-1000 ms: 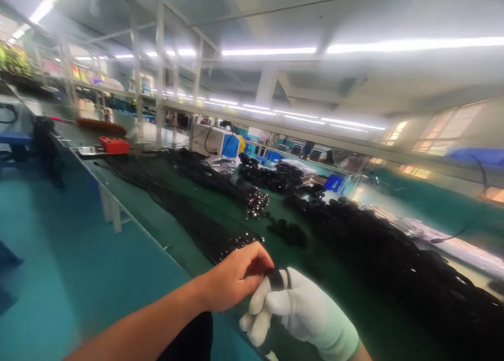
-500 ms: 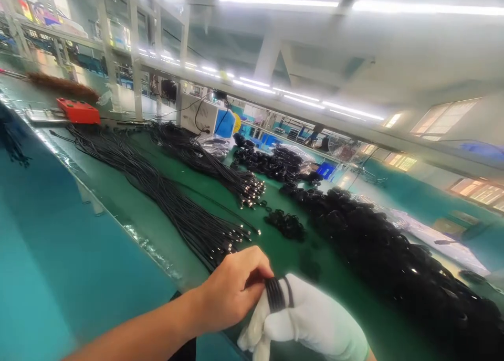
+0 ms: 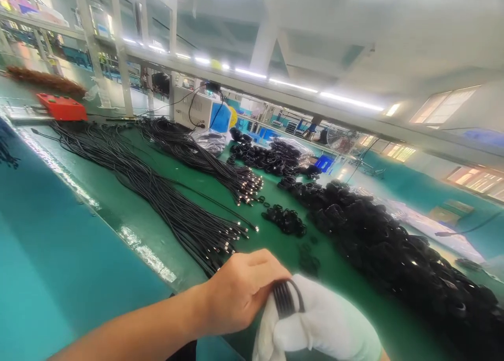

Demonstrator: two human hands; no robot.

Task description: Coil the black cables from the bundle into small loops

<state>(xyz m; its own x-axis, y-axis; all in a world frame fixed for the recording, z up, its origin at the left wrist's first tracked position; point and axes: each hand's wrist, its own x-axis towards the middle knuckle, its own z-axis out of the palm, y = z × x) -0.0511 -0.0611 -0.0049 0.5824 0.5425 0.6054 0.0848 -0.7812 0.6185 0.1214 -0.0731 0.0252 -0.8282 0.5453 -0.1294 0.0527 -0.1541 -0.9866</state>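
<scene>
My right hand [image 3: 323, 319] wears a white glove and is closed around a small coil of black cable [image 3: 283, 299]. The turns lie side by side across the gloved fingers, and one loop stands a little apart from them. My bare left hand [image 3: 246, 287] is curled against the coil's upper left side, its fingertips on the cable. Part of the coil is behind the left fingers. Just beyond the left hand, a long bundle of black cables [image 3: 157, 193] with metal plug ends lies on the green table [image 3: 192, 180].
Another cable bundle [image 3: 197, 159] lies farther back. A small pile of black rings [image 3: 284, 220] sits mid-table, beside a long heap of black coiled cables [image 3: 378, 245] on the right. A red box [image 3: 65, 108] stands far left, and a metal rail [image 3: 299, 96] crosses above.
My left hand has shifted right, over the top of the coil. The gloved right hand has moved slightly right, and the loose loop stands out wider. The camera view has tilted slightly.
</scene>
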